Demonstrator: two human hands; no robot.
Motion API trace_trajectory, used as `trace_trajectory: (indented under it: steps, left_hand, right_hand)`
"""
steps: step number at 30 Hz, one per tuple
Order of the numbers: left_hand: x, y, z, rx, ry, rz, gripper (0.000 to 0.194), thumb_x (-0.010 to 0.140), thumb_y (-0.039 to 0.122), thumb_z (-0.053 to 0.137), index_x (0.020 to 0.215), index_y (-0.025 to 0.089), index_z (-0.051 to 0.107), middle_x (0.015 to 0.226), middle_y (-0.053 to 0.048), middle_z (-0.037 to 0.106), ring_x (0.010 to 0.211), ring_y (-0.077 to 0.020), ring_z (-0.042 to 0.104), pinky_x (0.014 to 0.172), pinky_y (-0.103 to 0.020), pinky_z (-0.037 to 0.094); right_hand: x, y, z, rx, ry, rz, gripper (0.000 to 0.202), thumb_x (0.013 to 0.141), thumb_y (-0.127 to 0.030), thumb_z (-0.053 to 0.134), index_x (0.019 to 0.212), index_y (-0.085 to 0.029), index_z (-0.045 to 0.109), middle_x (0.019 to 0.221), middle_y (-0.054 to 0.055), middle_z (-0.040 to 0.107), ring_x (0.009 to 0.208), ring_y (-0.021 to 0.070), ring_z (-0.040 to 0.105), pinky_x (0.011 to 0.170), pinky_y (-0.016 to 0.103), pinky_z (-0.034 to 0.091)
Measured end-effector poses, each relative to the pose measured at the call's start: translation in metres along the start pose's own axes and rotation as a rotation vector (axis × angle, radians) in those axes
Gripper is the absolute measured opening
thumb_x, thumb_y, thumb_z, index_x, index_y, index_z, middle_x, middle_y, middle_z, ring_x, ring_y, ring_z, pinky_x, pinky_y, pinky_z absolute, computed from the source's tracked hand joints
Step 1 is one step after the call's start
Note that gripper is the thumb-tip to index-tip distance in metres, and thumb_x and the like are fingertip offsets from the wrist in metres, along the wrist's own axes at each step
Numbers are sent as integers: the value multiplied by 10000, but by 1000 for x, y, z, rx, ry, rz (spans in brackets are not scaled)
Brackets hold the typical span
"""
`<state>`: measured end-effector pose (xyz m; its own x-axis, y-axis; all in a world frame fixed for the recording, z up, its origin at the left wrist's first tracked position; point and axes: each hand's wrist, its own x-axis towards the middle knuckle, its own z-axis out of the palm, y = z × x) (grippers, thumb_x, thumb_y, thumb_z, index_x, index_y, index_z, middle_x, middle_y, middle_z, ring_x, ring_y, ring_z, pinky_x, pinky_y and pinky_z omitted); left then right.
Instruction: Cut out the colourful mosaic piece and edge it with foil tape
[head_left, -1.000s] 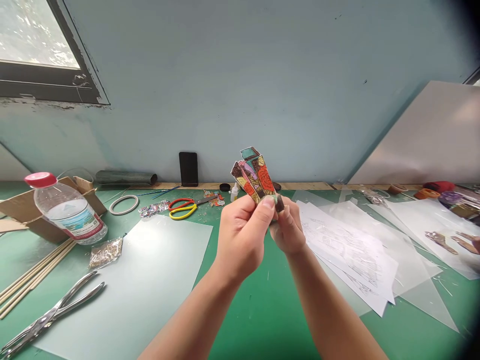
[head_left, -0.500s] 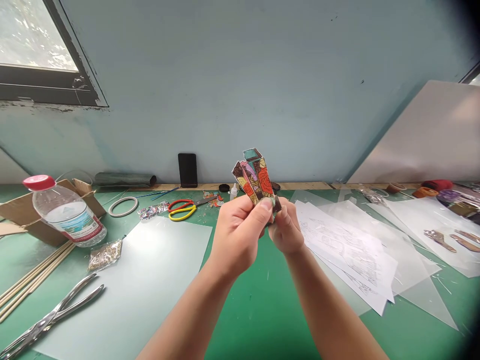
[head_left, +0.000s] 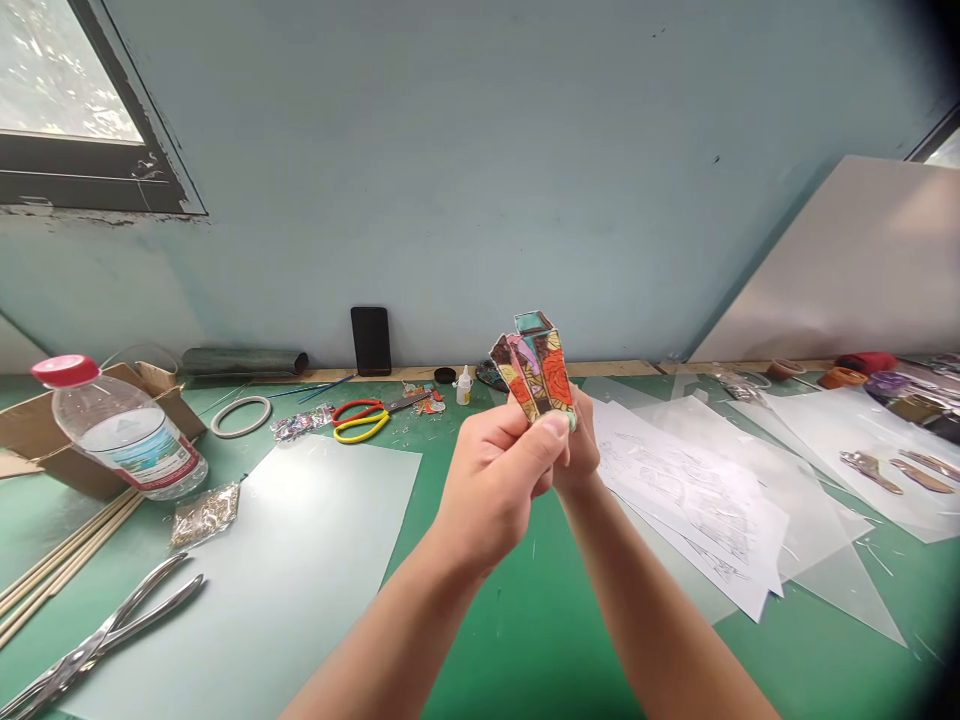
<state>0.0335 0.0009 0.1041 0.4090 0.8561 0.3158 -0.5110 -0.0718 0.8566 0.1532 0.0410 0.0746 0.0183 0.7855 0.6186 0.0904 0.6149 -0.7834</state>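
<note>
My left hand (head_left: pixel 495 480) is closed, its thumb pressed on the lower end of several flat patterned cut-outs (head_left: pixel 536 370). The cut-outs fan out above the thumb, with red, yellow, pink, brown and teal areas, dark outlines and thin white edges. My right hand (head_left: pixel 581 450) is behind the left hand and the lower end of the cut-outs, closed against them. Its fingers are mostly hidden. Both hands are raised over the green table (head_left: pixel 517 620).
Left: scissors (head_left: pixel 360 428), pliers (head_left: pixel 112 630), a bottle (head_left: pixel 124 430), a cardboard box (head_left: pixel 45 440), sticks (head_left: pixel 67 560), a bead bag (head_left: pixel 204 515). At the back: a phone (head_left: pixel 371 340) and glue bottle (head_left: pixel 464 386). Right: line-drawn papers (head_left: pixel 675 480), clear sheets (head_left: pixel 847 590), brown cut pieces (head_left: pixel 870 470).
Both hands and the cut-outs have shifted slightly right and down in view. The right thumb, visible before, is now behind the left hand. The glue bottle shows more fully.
</note>
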Motion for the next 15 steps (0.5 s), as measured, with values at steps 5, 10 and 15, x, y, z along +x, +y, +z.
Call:
trace_trajectory:
  steps: [5, 10, 15]
  left_hand:
    - [0, 0, -1, -14, 38, 4, 358, 931, 360, 647, 652, 177, 516, 554, 62, 312, 510, -69, 224, 479, -252, 169]
    - [5, 3, -9, 38, 56, 40, 344, 921, 351, 650, 650, 172, 535, 562, 61, 306, 511, -67, 231, 480, -251, 168]
    - [10, 8, -19, 241, 9, 46, 353, 901, 346, 640, 617, 167, 531, 555, 48, 362, 501, -67, 268, 477, -258, 195]
  right_hand:
    - [6, 1, 0, 175, 182, -67, 553, 942, -728, 475, 680, -240, 485, 641, -4, 413, 550, 148, 369, 540, 323, 340]
    - [7, -15, -2, 319, 92, 41, 532, 861, -773, 563, 803, -245, 596, 595, -34, 411, 481, 127, 382, 458, 292, 348]
    - [3, -28, -7, 271, 72, 125, 305, 886, -504, 740, 831, -211, 674, 569, -50, 467, 459, 99, 419, 437, 265, 356]
